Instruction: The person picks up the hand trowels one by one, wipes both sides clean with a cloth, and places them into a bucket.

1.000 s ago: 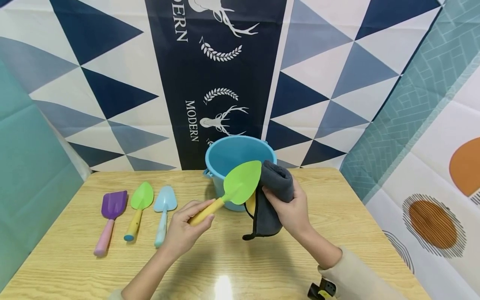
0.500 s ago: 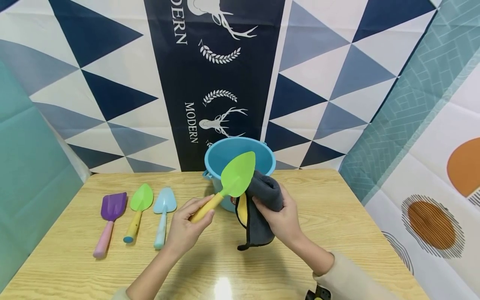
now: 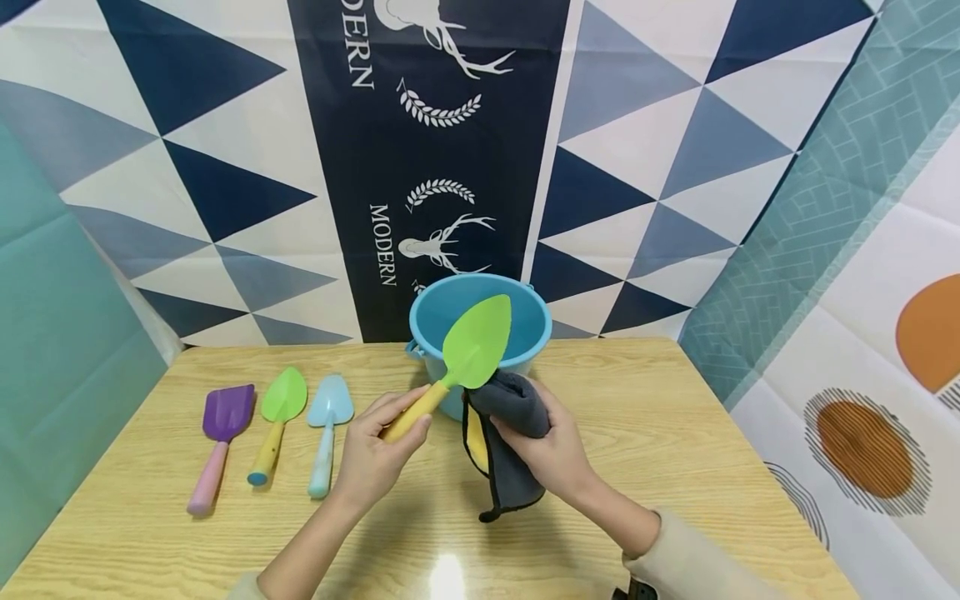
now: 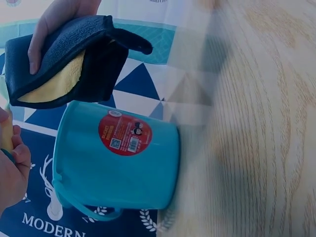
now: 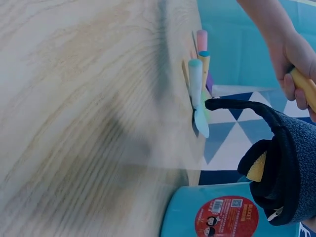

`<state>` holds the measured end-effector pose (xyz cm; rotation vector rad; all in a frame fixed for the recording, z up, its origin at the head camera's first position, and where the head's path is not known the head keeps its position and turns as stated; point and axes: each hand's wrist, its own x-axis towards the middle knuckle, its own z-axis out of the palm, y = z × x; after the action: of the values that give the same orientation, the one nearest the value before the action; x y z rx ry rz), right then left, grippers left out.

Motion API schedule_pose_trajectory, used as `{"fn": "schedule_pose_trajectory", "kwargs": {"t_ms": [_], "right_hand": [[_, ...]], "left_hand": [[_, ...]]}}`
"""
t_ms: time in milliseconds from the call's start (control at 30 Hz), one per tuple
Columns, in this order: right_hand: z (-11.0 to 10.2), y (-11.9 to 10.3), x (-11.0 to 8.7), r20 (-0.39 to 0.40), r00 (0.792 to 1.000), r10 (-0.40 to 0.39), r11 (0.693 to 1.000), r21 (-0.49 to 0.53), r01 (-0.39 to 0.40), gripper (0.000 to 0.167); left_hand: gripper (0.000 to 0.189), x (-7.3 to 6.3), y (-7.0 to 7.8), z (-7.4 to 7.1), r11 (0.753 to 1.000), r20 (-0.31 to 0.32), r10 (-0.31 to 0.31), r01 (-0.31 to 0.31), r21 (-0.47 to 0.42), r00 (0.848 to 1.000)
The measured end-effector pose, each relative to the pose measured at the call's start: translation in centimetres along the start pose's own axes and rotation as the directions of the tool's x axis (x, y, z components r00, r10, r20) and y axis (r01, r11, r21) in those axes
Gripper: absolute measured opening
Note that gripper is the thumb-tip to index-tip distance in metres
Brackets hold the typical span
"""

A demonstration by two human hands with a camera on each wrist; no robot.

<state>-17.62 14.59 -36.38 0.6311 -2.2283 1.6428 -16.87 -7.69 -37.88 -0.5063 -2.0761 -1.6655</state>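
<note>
My left hand [image 3: 378,450] grips the yellow handle of a toy trowel [image 3: 477,340] with a green, leaf-shaped blade, held up in front of the bucket. A folded dark grey cloth [image 3: 517,454] with black edging and a yellow underside is gripped in my right hand [image 3: 558,442]. The cloth's top edge meets the lower part of the blade; whether it presses there I cannot tell. In the left wrist view the cloth [image 4: 59,64] shows its yellow side, and my left hand [image 4: 12,173] is partly cut off. The right wrist view has the cloth [image 5: 296,163] close up.
A blue bucket [image 3: 435,312] with a red label [image 4: 126,132] stands at the back of the wooden table [image 3: 637,475]. Left of it lie a purple shovel with a pink handle [image 3: 217,450], a second green trowel [image 3: 283,396] and a light-blue trowel [image 3: 330,404]. Patterned cloth covers the walls.
The cloth and my right hand have moved left and down along the blade, toward its base. The trowel's blade has risen and tilted more upright. My left hand has stayed almost in place.
</note>
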Motion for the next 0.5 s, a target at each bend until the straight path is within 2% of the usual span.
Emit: {"fn": "schedule_pose_trajectory", "kwargs": {"t_ms": [333, 500], "right_hand": [[-1.0, -0.5, 1.3, -0.16, 0.987, 0.006, 0.999, 0.041, 0.0, 0.049], [-1.0, -0.6, 1.5, -0.176, 0.984, 0.008, 0.999, 0.046, 0.001, 0.048]], "left_hand": [[0.033, -0.3, 0.0, 0.0, 0.999, 0.032, 0.036, -0.035, -0.015, 0.999], [0.032, -0.4, 0.3, 0.3, 0.998, 0.067, 0.055, -0.053, -0.039, 0.996]]}}
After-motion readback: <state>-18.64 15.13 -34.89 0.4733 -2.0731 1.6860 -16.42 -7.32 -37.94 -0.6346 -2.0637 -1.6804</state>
